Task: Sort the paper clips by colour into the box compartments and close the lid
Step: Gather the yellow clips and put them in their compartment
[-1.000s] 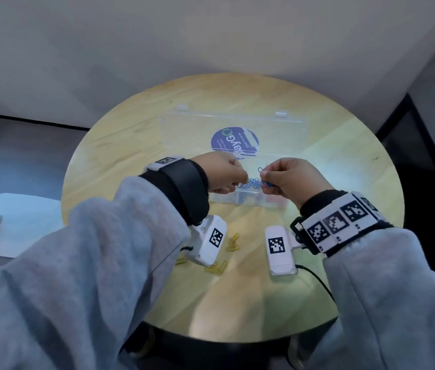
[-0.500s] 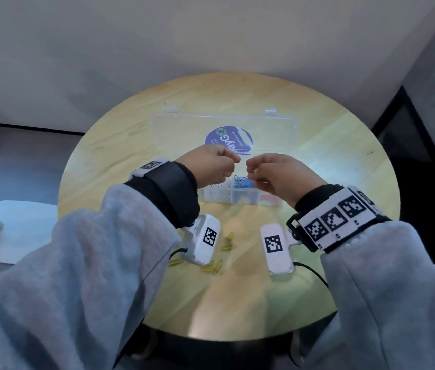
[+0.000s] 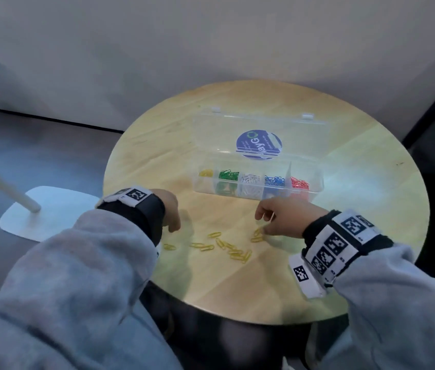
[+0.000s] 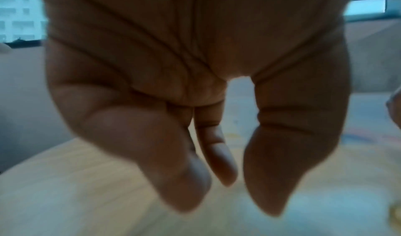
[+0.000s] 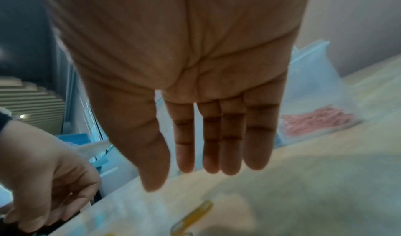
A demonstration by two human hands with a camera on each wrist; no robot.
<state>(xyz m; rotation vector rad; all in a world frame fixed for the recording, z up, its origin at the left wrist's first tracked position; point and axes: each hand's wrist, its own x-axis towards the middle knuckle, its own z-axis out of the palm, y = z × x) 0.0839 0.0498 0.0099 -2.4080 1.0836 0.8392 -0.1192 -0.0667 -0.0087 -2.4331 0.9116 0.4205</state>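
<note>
Both your hands have dropped from over the box, where they were pinching blue clips half a second back, down to the near side of the table. Your target now is the scatter of yellow wire paper clips (image 3: pixel 227 245) lying loose on the round pale wooden table (image 3: pixel 358 209), between your wrists and well apart from the box. Right hand (image 3: pixel 282 214) sits at the right end of the scatter, fingertips down beside two clips; in the right wrist view the fingers (image 5: pixel 221 136) are straight and spread, holding nothing, one yellow clip (image 5: pixel 193 215) blurred just below them. Left hand (image 3: pixel 169 212) hovers at the left end, thumb and fingers (image 4: pixel 173 162) hanging loosely curled with a gap between, nothing pinched.

Farther back, the clear plastic compartment box (image 3: pixel 315 188) stands with its clear hinged lid (image 3: pixel 211 134) laid back flat, so all cells stay reachable. Left to right: a few yellow clips (image 3: pixel 205 172), green (image 3: pixel 228 174), white (image 3: pixel 250 179), blue (image 3: pixel 274 180), red (image 3: pixel 299 182). Only yellow looks unsorted, so you're likely on the last colour; the leftmost cell is where these go. Lid not yet closed.

Thin flat clips on smooth wood probably need a fingernail or a slide to lift. Off the table's left, a white stand base (image 3: pixel 48 212) on dark floor.
</note>
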